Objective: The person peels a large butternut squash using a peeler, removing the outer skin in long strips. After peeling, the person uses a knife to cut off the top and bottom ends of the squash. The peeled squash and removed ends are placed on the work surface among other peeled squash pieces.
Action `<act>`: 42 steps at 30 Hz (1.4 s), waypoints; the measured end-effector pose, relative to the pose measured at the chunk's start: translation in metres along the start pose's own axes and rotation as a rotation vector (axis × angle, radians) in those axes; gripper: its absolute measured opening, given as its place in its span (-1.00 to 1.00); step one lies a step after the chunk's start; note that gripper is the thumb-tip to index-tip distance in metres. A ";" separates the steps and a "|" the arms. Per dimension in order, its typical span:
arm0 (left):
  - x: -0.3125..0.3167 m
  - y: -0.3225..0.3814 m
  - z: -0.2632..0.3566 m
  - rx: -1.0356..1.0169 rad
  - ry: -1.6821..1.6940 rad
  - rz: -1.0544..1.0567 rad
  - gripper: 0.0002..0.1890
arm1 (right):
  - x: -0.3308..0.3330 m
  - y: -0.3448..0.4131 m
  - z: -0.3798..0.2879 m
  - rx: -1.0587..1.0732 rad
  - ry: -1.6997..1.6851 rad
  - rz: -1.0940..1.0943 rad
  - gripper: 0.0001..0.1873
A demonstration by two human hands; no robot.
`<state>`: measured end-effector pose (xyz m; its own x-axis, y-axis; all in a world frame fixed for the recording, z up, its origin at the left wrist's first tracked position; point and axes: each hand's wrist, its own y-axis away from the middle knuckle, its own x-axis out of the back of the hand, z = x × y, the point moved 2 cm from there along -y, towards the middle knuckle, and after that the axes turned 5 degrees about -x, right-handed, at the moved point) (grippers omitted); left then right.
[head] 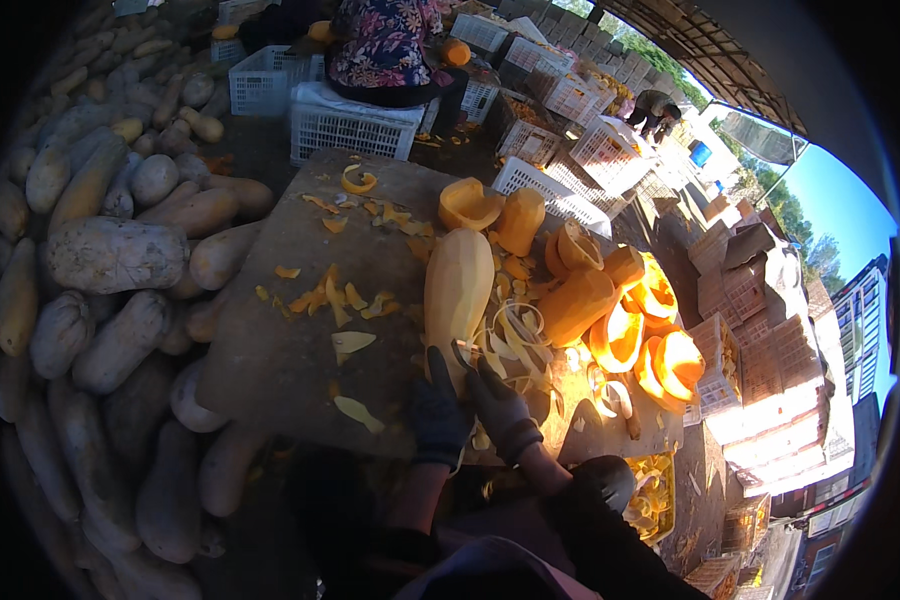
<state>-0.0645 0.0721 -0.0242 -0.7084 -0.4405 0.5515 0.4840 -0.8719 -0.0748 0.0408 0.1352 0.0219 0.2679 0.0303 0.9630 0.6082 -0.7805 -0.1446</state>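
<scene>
A long, pale-orange peeled squash [459,281] lies lengthwise on a worn board [270,375], its near end between my hands. My left hand [441,416], in a dark glove, holds the squash's near left side. My right hand [501,409], gloved too, is at its near right side. Between the right fingertips is a small hand tool [465,346] with a bright edge, mostly hidden. Thin peel strips [516,337] lie curled just right of the squash. Beyond them are peeled squash pieces [576,306] and hollowed halves [616,337], some in strong sunlight.
Unpeeled squashes [120,255] are heaped along the left. Peel scraps [334,296] litter the board. A yellow crate [651,499] of peelings stands at the lower right. Ahead, a person [386,45] sits on a white crate [352,131]. Stacked crates [772,375] line the right.
</scene>
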 end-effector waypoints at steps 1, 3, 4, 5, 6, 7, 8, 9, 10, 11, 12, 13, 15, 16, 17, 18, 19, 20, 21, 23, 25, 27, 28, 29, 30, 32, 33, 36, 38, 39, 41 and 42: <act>0.002 -0.002 0.001 0.016 -0.019 -0.017 0.11 | 0.001 0.013 0.001 -0.014 -0.075 0.005 -0.56; 0.005 -0.001 0.004 -0.006 -0.076 0.027 0.12 | 0.011 -0.004 -0.001 -0.189 -0.301 0.027 -0.55; 0.007 0.001 0.010 -0.052 -0.098 0.090 0.12 | 0.024 -0.018 -0.006 -0.296 -0.358 0.047 -0.54; 0.012 0.002 0.010 -0.062 -0.120 0.120 0.13 | 0.028 -0.035 -0.013 -0.390 -0.442 0.069 -0.52; 0.015 0.004 0.013 -0.074 -0.129 0.145 0.13 | 0.034 -0.058 -0.014 -0.370 -0.446 0.093 -0.51; 0.019 0.004 0.015 -0.059 -0.120 0.132 0.14 | 0.038 -0.085 -0.013 -0.325 -0.434 0.079 -0.56; 0.017 0.004 0.017 -0.059 -0.097 0.124 0.14 | 0.047 -0.109 -0.009 -0.289 -0.411 0.073 -0.60; 0.012 0.004 0.024 -0.070 -0.061 0.105 0.15 | 0.058 -0.126 0.000 -0.273 -0.362 0.089 -0.66; 0.008 0.007 0.024 -0.078 -0.045 0.098 0.15 | 0.063 -0.145 0.008 -0.249 -0.331 0.097 -0.71; 0.006 0.008 0.023 -0.085 -0.040 0.099 0.16 | 0.066 -0.160 0.011 -0.250 -0.312 0.151 -0.73; 0.007 0.009 0.020 -0.085 -0.037 0.109 0.16 | 0.062 -0.164 0.010 -0.294 -0.322 0.160 -0.71; 0.008 0.008 0.021 -0.091 -0.036 0.121 0.17 | 0.059 -0.168 0.011 -0.342 -0.330 0.171 -0.69; 0.008 0.006 0.018 -0.116 -0.016 0.168 0.16 | 0.047 -0.164 0.016 -0.548 -0.389 0.112 -0.50; 0.004 0.004 0.012 -0.136 0.002 0.205 0.16 | 0.037 -0.148 0.012 -0.484 -0.362 0.126 -0.44; 0.004 0.005 0.008 -0.129 -0.014 0.210 0.15 | 0.022 -0.132 0.007 -0.418 -0.344 0.132 -0.38; 0.003 0.005 0.009 -0.136 -0.013 0.207 0.14 | 0.017 -0.114 0.001 -0.363 -0.310 0.153 -0.31; 0.002 0.005 0.009 -0.127 -0.038 0.172 0.13 | 0.017 -0.094 -0.001 -0.371 -0.305 0.136 -0.28; 0.002 0.006 0.008 -0.124 -0.052 0.140 0.12 | 0.021 -0.076 -0.007 -0.379 -0.307 0.123 -0.24; 0.003 0.008 0.008 -0.121 -0.063 0.113 0.12 | 0.027 -0.060 -0.010 -0.404 -0.316 0.039 -0.21; -0.012 0.006 0.008 -0.136 -0.025 0.095 0.11 | 0.023 -0.014 0.002 -0.362 -0.223 -0.023 -0.26; -0.019 0.006 0.004 -0.171 -0.025 0.167 0.09 | 0.008 0.029 0.012 -0.230 -0.121 -0.059 -0.31; -0.017 0.007 0.001 -0.188 -0.024 0.207 0.10 | 0.009 0.045 0.007 -0.162 -0.143 0.050 -0.39; -0.016 0.006 0.000 -0.181 -0.010 0.187 0.10 | 0.015 0.044 0.005 -0.243 -0.195 0.028 -0.42; -0.015 0.006 -0.001 -0.172 -0.004 0.176 0.11 | 0.022 0.025 0.008 -0.296 -0.212 0.048 -0.43; -0.011 0.004 0.000 -0.170 0.002 0.163 0.12 | 0.030 0.008 0.010 -0.352 -0.230 0.075 -0.44; -0.001 0.007 0.002 -0.156 -0.032 0.148 0.15 | 0.050 -0.052 0.005 -0.343 -0.370 0.210 -0.45; -0.003 0.011 0.010 -0.163 -0.034 0.127 0.16 | 0.055 -0.078 0.020 -0.343 -0.403 0.207 -0.49; -0.006 0.011 0.019 -0.173 -0.088 0.138 0.19 | 0.047 -0.134 0.051 -0.295 -0.331 0.209 -0.49; -0.008 0.012 0.023 -0.176 -0.087 0.154 0.20 | 0.034 -0.131 0.059 -0.524 -0.360 0.135 -0.40; -0.005 0.011 0.013 -0.158 -0.107 0.179 0.20 | 0.020 -0.129 0.048 -0.557 -0.366 0.095 -0.37; -0.006 0.009 0.004 -0.133 -0.075 0.195 0.18 | 0.005 -0.075 0.033 -0.547 -0.304 0.019 -0.35; -0.003 0.008 0.003 -0.115 -0.045 0.194 0.17 | 0.002 -0.041 0.028 -0.468 -0.232 -0.034 -0.34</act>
<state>-0.0569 0.0672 -0.0242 -0.5827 -0.5950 0.5536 0.5457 -0.7912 -0.2760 0.0368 0.1848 0.0236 0.4444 0.1568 0.8820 0.2342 -0.9707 0.0545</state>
